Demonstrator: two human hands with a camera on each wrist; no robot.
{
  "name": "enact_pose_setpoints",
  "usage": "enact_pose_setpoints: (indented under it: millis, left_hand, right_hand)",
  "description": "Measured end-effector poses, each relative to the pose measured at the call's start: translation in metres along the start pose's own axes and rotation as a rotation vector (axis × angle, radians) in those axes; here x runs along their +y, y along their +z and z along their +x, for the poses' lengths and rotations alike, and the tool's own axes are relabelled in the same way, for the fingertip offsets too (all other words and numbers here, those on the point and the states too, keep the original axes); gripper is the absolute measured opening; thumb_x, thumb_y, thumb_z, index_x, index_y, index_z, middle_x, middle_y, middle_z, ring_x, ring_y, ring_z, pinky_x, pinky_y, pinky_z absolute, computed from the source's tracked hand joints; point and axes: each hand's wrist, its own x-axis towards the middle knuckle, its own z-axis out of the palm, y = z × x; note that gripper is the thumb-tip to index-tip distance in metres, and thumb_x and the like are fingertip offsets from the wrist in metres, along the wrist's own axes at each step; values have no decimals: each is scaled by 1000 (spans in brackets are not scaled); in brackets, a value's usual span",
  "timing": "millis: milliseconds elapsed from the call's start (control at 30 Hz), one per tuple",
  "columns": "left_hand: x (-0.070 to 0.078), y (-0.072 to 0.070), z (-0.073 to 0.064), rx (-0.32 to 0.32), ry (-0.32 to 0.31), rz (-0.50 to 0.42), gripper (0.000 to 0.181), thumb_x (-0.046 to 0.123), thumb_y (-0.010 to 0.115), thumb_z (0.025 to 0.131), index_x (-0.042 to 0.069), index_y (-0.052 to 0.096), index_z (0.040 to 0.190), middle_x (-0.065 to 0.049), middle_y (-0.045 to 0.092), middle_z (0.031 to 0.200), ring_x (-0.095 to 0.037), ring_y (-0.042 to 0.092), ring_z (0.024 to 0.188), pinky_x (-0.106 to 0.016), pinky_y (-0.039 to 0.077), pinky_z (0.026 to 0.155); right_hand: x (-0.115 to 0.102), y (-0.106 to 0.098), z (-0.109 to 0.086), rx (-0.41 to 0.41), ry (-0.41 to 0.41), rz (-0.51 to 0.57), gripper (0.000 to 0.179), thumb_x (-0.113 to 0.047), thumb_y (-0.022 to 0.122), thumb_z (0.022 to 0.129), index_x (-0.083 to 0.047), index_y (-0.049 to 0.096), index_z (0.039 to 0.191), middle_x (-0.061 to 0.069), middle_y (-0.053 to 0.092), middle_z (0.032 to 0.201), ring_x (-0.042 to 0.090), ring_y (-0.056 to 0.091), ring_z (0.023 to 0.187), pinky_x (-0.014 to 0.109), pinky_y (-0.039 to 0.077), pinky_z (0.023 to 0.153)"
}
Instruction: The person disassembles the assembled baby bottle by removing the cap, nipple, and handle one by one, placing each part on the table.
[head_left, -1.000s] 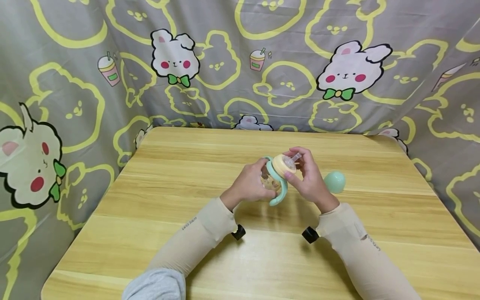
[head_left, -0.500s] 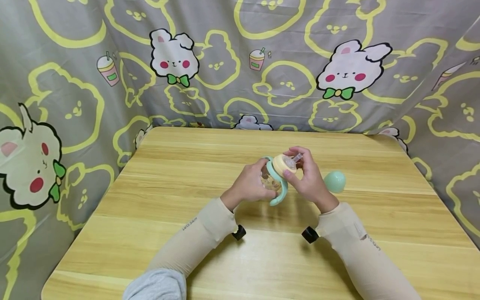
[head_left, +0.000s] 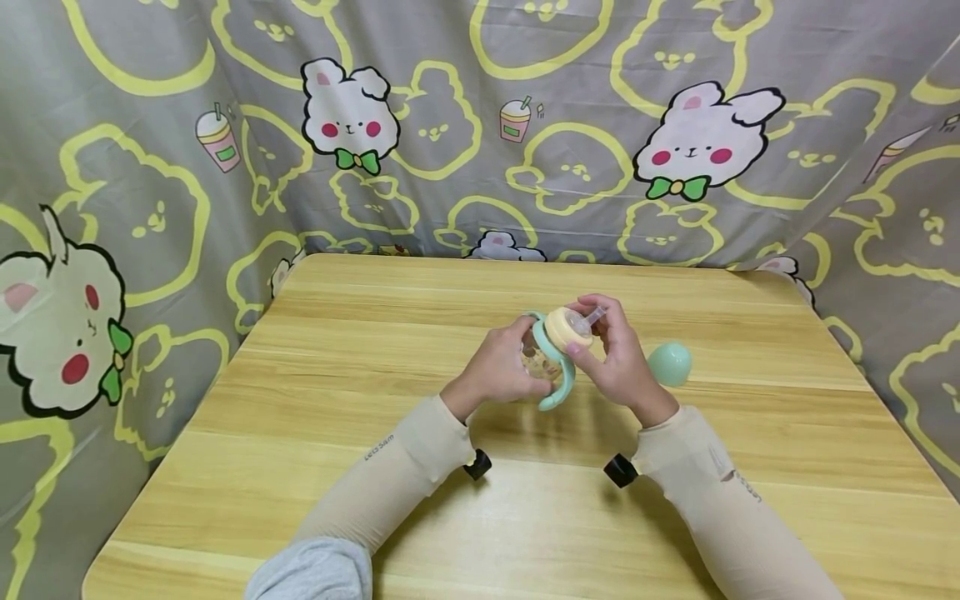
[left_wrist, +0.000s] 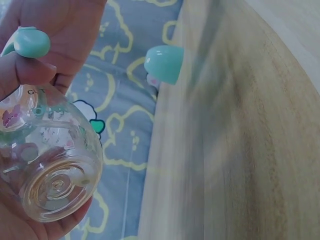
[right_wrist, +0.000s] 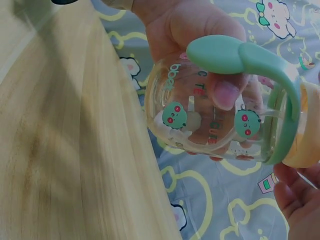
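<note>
A clear baby bottle [head_left: 536, 364] with cartoon prints is held tilted above the table, its top pointing up and to the right. My left hand [head_left: 497, 364] grips the bottle's body, with the thumb by the mint green handle [right_wrist: 220, 52] in the right wrist view. At the other end, my right hand [head_left: 617, 358] holds the cream collar [head_left: 564, 330] between thumb and fingers. A clear straw spout [head_left: 594, 317] sticks out of the collar. The left wrist view shows the bottle's round base [left_wrist: 57, 187]. No liquid can be made out inside.
A mint green dome-shaped cap [head_left: 670, 364] stands on the wooden table [head_left: 337, 333], just right of my right hand. Grey curtains [head_left: 450, 192] with cartoon prints hang around the table's back and sides. Black wrist cameras [head_left: 621, 471] sit under both wrists.
</note>
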Motion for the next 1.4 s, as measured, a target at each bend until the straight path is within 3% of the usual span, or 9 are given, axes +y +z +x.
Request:
enact_pose_setpoints:
  millis: [133, 300, 567, 700, 900, 1133, 1400]
  left_hand:
    - [1, 0, 0, -5, 3, -3, 73, 30, 81, 62, 8, 51, 124, -4, 63, 99, -18, 58, 90, -27, 49, 74]
    - [1, 0, 0, -4, 6, 1, 74, 30, 81, 62, 8, 51, 126, -4, 63, 100, -19, 58, 91, -27, 49, 74]
    - [-1, 2, 1, -19, 4, 7, 74, 31, 80, 61, 8, 51, 126, -4, 63, 100, -15, 58, 89, -26, 49, 73]
    - [-2, 3, 1, -20, 4, 3, 74, 31, 80, 61, 9, 51, 126, -3, 63, 99, -15, 58, 89, -26, 49, 73]
    - [-2, 4, 2, -5, 11, 9, 74, 31, 80, 61, 10, 51, 125, -2, 63, 99, -15, 57, 89, -27, 49, 73]
    - [-3, 4, 4, 1, 24, 19, 73, 31, 80, 60, 9, 52, 124, -3, 64, 99, -14, 57, 88, -27, 49, 73]
    - [-3, 4, 3, -11, 1, 10, 74, 28, 82, 61, 9, 51, 126, -6, 64, 101, -22, 60, 92, -27, 49, 73]
  right_hand:
    - [-1, 1, 0, 7, 44, -8, 59, 10, 62, 82, 9, 32, 134, 23, 51, 125, 14, 52, 103, 22, 42, 84]
    - [-1, 0, 0, -3, 16, 53, 60, 13, 59, 81, 11, 30, 134, 27, 48, 126, 17, 52, 104, 23, 42, 87]
    - [2, 0, -3, 64, 10, -36, 58, 8, 62, 80, 8, 37, 131, 25, 53, 121, 14, 51, 97, 25, 42, 76]
    - [-11, 1, -2, 65, 8, -6, 55, 14, 59, 79, 15, 35, 128, 33, 50, 118, 14, 50, 96, 23, 42, 78]
    - [-33, 2, 3, 67, -3, -98, 51, 9, 58, 78, 20, 36, 122, 36, 51, 113, 10, 50, 92, 24, 42, 72]
    - [-8, -1, 1, 60, 21, -37, 54, 12, 60, 79, 15, 35, 127, 31, 51, 118, 11, 50, 93, 21, 42, 75]
    - [-33, 1, 5, 45, 47, -127, 52, 7, 60, 79, 18, 37, 124, 33, 52, 112, 9, 51, 92, 22, 44, 71]
